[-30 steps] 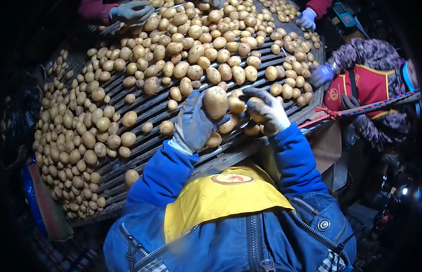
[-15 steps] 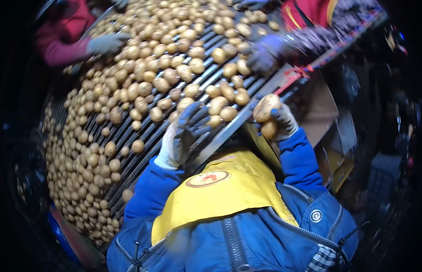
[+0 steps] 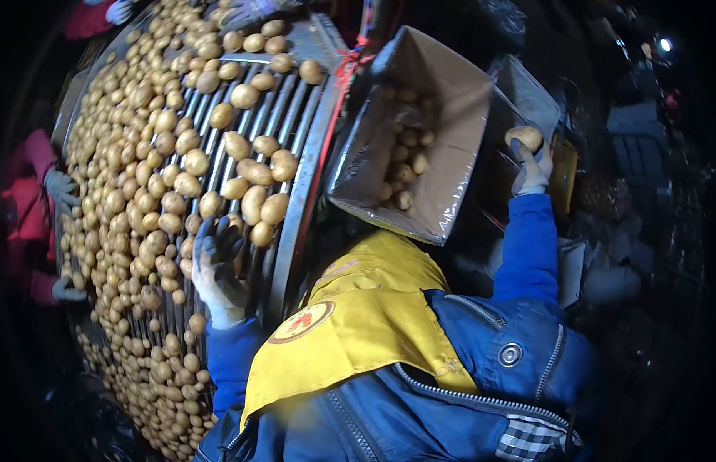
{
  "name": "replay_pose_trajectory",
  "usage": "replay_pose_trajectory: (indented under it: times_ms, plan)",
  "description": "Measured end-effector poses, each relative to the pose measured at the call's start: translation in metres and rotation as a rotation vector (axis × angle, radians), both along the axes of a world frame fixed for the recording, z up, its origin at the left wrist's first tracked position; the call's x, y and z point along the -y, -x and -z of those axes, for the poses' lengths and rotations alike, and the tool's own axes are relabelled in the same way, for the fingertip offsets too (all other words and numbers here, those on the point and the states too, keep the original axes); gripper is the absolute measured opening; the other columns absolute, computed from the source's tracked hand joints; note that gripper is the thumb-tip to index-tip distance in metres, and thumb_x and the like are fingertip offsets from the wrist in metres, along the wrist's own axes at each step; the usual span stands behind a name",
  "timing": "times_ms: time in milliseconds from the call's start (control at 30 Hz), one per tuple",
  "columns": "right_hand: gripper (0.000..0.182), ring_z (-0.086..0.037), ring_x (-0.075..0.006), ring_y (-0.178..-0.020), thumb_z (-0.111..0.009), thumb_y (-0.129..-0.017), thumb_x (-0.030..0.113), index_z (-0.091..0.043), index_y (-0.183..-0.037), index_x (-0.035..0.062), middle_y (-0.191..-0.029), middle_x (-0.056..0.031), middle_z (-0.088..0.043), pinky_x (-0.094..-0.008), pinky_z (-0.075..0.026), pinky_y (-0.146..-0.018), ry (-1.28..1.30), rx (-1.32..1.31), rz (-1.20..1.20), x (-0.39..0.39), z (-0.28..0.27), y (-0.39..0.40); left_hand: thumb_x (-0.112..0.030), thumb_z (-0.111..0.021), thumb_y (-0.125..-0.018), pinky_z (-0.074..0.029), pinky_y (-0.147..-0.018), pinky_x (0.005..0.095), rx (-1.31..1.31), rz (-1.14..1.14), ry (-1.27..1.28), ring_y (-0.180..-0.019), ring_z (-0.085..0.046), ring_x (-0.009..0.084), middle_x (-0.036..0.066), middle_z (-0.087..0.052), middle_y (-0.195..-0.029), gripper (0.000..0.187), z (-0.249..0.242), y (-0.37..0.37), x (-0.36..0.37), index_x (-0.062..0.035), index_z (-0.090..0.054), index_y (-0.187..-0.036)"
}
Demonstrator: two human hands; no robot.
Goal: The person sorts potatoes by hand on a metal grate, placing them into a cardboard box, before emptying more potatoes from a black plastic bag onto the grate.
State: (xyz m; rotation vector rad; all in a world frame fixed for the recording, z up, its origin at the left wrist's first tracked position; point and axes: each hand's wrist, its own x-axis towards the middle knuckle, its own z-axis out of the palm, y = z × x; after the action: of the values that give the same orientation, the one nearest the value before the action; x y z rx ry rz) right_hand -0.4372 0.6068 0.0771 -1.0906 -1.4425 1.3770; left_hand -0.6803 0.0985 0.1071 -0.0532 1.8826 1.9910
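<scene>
Many potatoes (image 3: 154, 242) lie over the bars of a metal roller table (image 3: 285, 127). My left hand (image 3: 218, 269), in a white glove with dark fingers, rests at the potatoes near the table's edge, its fingers apart and holding nothing. Out to the right, my right hand (image 3: 532, 165) grips a potato (image 3: 523, 138) at its fingertips, above a grey container (image 3: 527, 92) and a yellow one (image 3: 563, 165). Between my hands stands a lined cardboard box (image 3: 450, 123) with several potatoes (image 3: 404, 158) at its bottom.
Gloved hands of people in red show at the left edge (image 3: 61, 189) and top left (image 3: 119, 11). Another gloved hand (image 3: 246, 11) reaches in at the top. A red cord (image 3: 350, 65) is tied at the table's corner.
The view has turned right, bringing the cardboard box fully into sight. My right hand has moved outward from the table edge, from two potatoes to one visible. My left hand remains over the table.
</scene>
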Motion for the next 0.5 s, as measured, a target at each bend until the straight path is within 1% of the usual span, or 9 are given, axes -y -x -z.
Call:
replay_pose_trajectory:
  times_ms: [100, 133, 167, 233, 300, 367, 433, 467, 500]
  plan:
    - [0.064, -0.063, -0.0237, -0.113, -0.074, -0.079, -0.016, -0.054, -0.138, 0.0013, -0.126, -0.0121, -0.061, -0.0347, -0.054, -0.099, -0.056, 0.06, 0.117, -0.025, 0.026, -0.064, -0.034, -0.042, -0.109, -0.053, -0.101, 0.0401, 0.011, -0.022, -0.011, -0.121, -0.066, 0.0293, 0.021, -0.06, -0.141, 0.053, 0.001, -0.001, -0.005, -0.0005, -0.045, -0.151]
    - [0.067, -0.063, -0.0236, -0.115, -0.072, -0.081, -0.015, -0.05, -0.142, 0.002, -0.129, -0.0121, -0.059, -0.0343, -0.054, -0.1, -0.024, 0.097, 0.091, -0.033, 0.045, -0.085, -0.032, -0.043, -0.109, -0.054, -0.101, 0.0398, 0.003, -0.029, 0.035, -0.121, -0.066, 0.0294, 0.021, -0.061, -0.14, 0.052, 0.001, -0.001, -0.006, 0.0, -0.045, -0.15]
    - [0.071, -0.062, -0.0236, -0.116, -0.072, -0.083, -0.013, -0.046, -0.147, 0.002, -0.136, -0.0136, -0.057, -0.0343, -0.053, -0.1, 0.04, 0.231, 0.067, -0.036, 0.063, -0.1, -0.031, -0.044, -0.109, -0.055, -0.1, 0.0395, -0.011, -0.044, 0.084, -0.121, -0.067, 0.0295, 0.021, -0.062, -0.139, 0.051, 0.001, -0.001, -0.005, 0.0006, -0.046, -0.149]
    - [0.069, -0.062, -0.0234, -0.119, -0.068, -0.088, -0.01, -0.042, -0.15, 0.002, -0.143, -0.0161, -0.054, -0.0346, -0.052, -0.101, -0.103, 0.689, 0.066, -0.043, 0.101, -0.118, -0.025, -0.048, -0.108, -0.054, -0.102, 0.0393, -0.038, -0.075, 0.095, -0.121, -0.066, 0.0281, 0.019, -0.066, -0.133, 0.047, 0.001, -0.002, -0.004, 0.003, -0.051, -0.145]
    - [0.064, -0.061, -0.0233, -0.12, -0.065, -0.092, -0.005, -0.041, -0.151, 0.0007, -0.147, -0.0184, -0.052, -0.0349, -0.051, -0.103, -0.048, 0.478, 0.076, -0.031, 0.092, -0.083, -0.018, -0.054, -0.106, -0.052, -0.105, 0.0376, -0.146, -0.159, 0.066, -0.12, -0.066, 0.0256, 0.018, -0.067, -0.132, 0.042, 0.002, -0.004, -0.005, 0.0034, -0.055, -0.142]
    - [0.058, -0.061, -0.0228, -0.121, -0.064, -0.095, -0.003, -0.044, -0.15, -0.0002, -0.143, -0.0175, -0.056, -0.0348, -0.051, -0.103, -0.097, 0.28, -0.068, -0.018, 0.081, -0.037, -0.012, -0.058, -0.103, -0.049, -0.106, 0.0352, -0.24, -0.187, 0.243, -0.12, -0.064, 0.0223, 0.016, -0.066, -0.133, 0.039, 0.015, -0.001, 0.02, 0.0026, -0.058, -0.14]
    - [0.051, -0.062, -0.0216, -0.12, -0.064, -0.095, -0.004, -0.051, -0.145, -0.0011, -0.136, -0.0148, -0.063, -0.0343, -0.051, -0.103, -0.149, 0.216, -0.354, 0.017, 0.049, 0.032, -0.011, -0.058, -0.103, -0.048, -0.107, 0.0333, -0.321, -0.203, 0.321, -0.122, -0.061, 0.02, 0.014, -0.065, -0.135, 0.04, -0.003, -0.006, 0.022, 0.001, -0.057, -0.141]
    - [0.041, -0.065, -0.0201, -0.116, -0.062, -0.096, -0.005, -0.059, -0.137, -0.0012, -0.127, -0.012, -0.069, -0.0341, -0.052, -0.102, -0.065, 0.162, -0.444, 0.045, 0.034, 0.067, -0.01, -0.06, -0.102, -0.046, -0.107, 0.0316, -0.306, -0.267, 0.251, -0.123, -0.059, 0.019, 0.011, -0.064, -0.135, 0.041, -0.002, -0.009, 0.028, -0.0001, -0.057, -0.142]
    - [0.038, -0.067, -0.0186, -0.113, -0.061, -0.096, -0.006, -0.062, -0.134, -0.0002, -0.123, -0.0107, -0.071, -0.033, -0.051, -0.103, -0.17, 0.049, -0.589, 0.079, 0.024, 0.101, -0.007, -0.064, -0.098, -0.045, -0.109, 0.033, -0.293, -0.316, 0.345, -0.124, -0.059, 0.0212, 0.011, -0.064, -0.134, 0.044, 0.0, -0.012, 0.042, 0.0001, -0.058, -0.141]
